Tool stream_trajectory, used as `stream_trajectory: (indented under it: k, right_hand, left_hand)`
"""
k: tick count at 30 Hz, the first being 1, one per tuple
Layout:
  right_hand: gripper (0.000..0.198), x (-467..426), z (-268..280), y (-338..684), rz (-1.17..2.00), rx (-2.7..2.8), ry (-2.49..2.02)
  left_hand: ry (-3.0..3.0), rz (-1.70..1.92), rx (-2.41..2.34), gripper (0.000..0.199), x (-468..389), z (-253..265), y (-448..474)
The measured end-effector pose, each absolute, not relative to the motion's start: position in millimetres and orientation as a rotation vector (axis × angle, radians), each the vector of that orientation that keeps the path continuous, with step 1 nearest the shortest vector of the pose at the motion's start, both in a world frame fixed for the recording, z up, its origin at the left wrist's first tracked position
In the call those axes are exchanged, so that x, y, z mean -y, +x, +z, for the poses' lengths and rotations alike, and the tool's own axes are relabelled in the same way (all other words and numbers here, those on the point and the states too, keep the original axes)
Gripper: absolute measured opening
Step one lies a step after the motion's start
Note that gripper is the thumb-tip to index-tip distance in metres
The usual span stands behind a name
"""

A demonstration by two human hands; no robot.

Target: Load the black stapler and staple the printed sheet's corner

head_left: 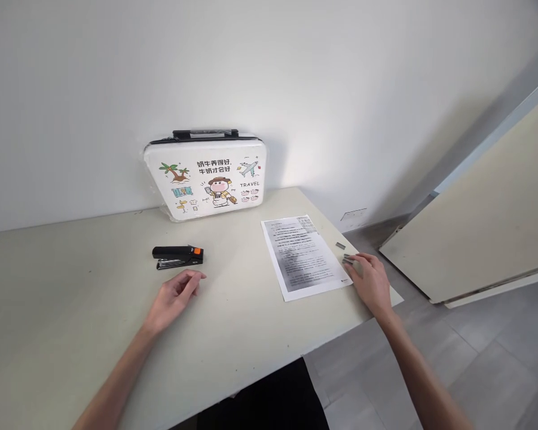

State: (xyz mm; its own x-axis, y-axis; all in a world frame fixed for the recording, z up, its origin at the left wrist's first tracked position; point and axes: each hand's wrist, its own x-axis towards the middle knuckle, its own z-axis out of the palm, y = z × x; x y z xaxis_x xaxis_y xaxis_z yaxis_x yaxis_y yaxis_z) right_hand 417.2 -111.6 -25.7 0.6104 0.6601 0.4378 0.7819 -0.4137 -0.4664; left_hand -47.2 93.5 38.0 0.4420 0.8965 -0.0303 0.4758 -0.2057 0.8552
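At the table's right edge, my right hand (371,283) has thumb and index finger closed at a small grey strip of staples (348,257). Another staple strip (341,245) lies just beyond my fingertips. To the left of that hand is a printed sheet of paper (302,257), flat on the table, its near right corner close to my thumb. My left hand (176,297) rests on the table with curled fingers and shows nothing in them. Just beyond it lies a black stapler (178,257) with an orange patch, on its base and apart from the hand.
A white case (210,179) with cartoon prints and a black handle leans against the wall behind the stapler. The pale table (233,322) ends close to my right hand, above a grey tiled floor (488,346). A cream panel (479,209) stands at the right.
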Motion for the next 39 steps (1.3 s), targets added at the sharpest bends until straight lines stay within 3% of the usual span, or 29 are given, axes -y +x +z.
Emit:
stream_trajectory:
  k: [6, 14, 24, 39]
  right_hand:
    - [0.030, 121, -13, 361, -0.228, 1.044, -1.867]
    - [0.033, 132, -7, 299, 0.422, 1.157, -1.831]
    - [0.043, 130, -9, 302, 0.385, 1.110, -1.873]
    - [0.038, 130, -7, 300, 0.395, 1.109, -1.890]
  left_hand:
    - [1.857, 0.602, -1.199, 0.047, -92, 31, -48]
    - [1.830, 0.611, -1.182, 0.044, -89, 32, -45]
    - [1.866, 0.659, -1.157, 0.042, -83, 39, -41]
    - [1.874, 0.651, -1.160, 0.041, -81, 40, -40]
